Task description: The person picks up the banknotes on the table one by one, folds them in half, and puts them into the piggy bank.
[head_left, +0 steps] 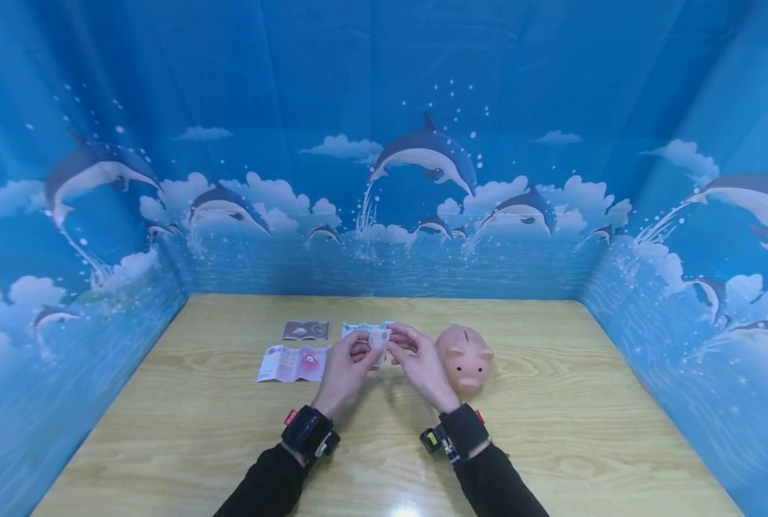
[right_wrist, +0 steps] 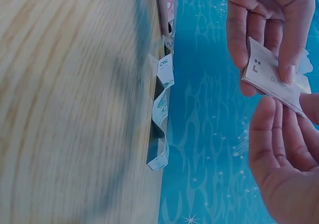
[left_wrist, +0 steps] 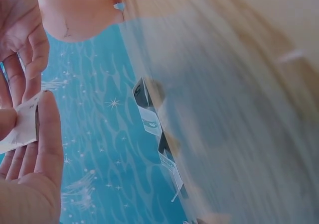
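Observation:
A small folded banknote [head_left: 379, 336], pale with dark print, is held up over the table between both hands. My left hand [head_left: 345, 370] pinches its left part, thumb on the upper face and fingers beneath. At the opposite edge, my right hand [head_left: 425, 366] pinches it between thumb and fingertips. The right wrist view shows the note [right_wrist: 271, 77] folded in layers. Just behind the hands lies a creased green-blue banknote [head_left: 354, 328], partly covered by them; its zigzag folds [right_wrist: 162, 112] stand up from the table.
A pink piggy bank [head_left: 464, 359] with a slot on top stands close to the right hand. Left of the hands lie a creased pink banknote [head_left: 293, 363] and, behind it, a brownish banknote [head_left: 306, 330]. A blue dolphin-print curtain [head_left: 371, 266] surrounds the wooden table [head_left: 184, 431].

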Demonstrator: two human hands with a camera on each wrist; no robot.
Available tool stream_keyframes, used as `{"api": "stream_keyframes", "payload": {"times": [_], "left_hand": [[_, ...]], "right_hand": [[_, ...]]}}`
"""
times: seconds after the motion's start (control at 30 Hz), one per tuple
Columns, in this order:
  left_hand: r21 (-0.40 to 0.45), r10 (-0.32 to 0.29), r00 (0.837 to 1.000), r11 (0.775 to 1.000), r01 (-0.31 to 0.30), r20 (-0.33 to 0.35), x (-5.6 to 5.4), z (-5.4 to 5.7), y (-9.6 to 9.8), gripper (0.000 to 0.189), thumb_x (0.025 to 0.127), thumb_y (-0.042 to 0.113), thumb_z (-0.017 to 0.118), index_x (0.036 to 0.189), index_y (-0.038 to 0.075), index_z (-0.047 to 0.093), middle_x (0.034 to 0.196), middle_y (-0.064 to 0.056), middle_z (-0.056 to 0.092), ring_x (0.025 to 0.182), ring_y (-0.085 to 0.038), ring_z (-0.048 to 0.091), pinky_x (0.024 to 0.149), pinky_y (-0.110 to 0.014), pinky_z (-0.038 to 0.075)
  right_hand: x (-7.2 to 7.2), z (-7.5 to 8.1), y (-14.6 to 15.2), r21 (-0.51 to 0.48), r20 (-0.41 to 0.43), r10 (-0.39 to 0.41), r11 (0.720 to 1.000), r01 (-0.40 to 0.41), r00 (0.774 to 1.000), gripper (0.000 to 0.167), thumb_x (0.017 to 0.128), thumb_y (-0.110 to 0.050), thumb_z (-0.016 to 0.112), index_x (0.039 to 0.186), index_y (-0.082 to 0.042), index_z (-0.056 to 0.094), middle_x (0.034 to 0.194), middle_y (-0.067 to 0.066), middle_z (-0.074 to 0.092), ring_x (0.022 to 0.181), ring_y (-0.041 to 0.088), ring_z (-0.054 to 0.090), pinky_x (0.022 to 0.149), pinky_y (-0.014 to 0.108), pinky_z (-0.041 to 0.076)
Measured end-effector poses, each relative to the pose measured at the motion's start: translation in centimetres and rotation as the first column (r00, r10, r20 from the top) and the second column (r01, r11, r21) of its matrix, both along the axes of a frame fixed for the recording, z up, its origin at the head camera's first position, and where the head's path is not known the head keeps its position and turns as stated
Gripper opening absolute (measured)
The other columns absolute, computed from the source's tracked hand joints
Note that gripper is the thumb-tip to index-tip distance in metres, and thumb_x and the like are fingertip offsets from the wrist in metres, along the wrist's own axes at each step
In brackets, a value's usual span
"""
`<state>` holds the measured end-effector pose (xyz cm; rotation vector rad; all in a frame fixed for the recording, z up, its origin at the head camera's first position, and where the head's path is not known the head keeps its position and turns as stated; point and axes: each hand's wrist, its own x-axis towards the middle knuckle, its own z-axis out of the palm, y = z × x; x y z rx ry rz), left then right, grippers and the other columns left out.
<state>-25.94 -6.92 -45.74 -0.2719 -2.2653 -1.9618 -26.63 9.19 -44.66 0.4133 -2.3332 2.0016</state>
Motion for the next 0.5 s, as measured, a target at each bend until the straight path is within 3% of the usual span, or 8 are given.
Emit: {"api": "stream_keyframes", "payload": {"times": [0.13,0.3,0.37,0.5], "left_hand": [[-0.011,-0.002,1.000,1.000,0.002,0.005,-0.1,-0.1,0.0,0.029,0.089,0.004,0.070,0.115,-0.003,0.061,0.096,-0.023,0.072,0.087,-0.031,0.073,0.069,-0.027,0.062],[-0.018,-0.007,1.000,1.000,0.007,0.003,-0.3,-0.3,-0.1,0.027,0.088,0.005,0.070,0.113,-0.003,0.062,0.099,-0.025,0.072,0.087,-0.032,0.073,0.068,-0.028,0.062],[-0.013,-0.011,1.000,1.000,0.011,0.009,0.0,0.1,0.0,0.026,0.088,0.004,0.070,0.112,-0.003,0.062,0.097,-0.025,0.072,0.086,-0.032,0.073,0.069,-0.032,0.062],[-0.014,-0.036,0.999,0.999,0.036,-0.002,0.2,0.2,0.0,0.023,0.088,0.003,0.070,0.108,-0.003,0.063,0.092,-0.024,0.073,0.081,-0.030,0.074,0.069,-0.038,0.062]], "right_hand": [[-0.1,-0.1,0.1,-0.002,0.000,-0.005,1.000,0.005,1.000,0.040,0.094,-0.006,0.063,0.132,0.003,0.056,0.119,0.021,0.066,0.106,0.028,0.064,0.083,0.035,0.060],[0.3,0.5,0.0,0.014,0.012,-0.022,1.000,0.021,1.000,0.036,0.094,-0.005,0.062,0.128,0.007,0.058,0.113,0.023,0.068,0.101,0.033,0.065,0.085,0.043,0.059],[1.0,1.5,0.0,0.044,0.009,-0.026,0.999,0.026,1.000,0.033,0.094,-0.004,0.063,0.124,0.007,0.060,0.110,0.024,0.069,0.098,0.035,0.067,0.082,0.039,0.060],[1.0,1.4,0.0,0.064,0.006,-0.051,0.997,0.051,0.999,0.027,0.092,-0.008,0.067,0.116,0.003,0.065,0.101,0.019,0.071,0.086,0.031,0.069,0.071,0.030,0.060]]}}
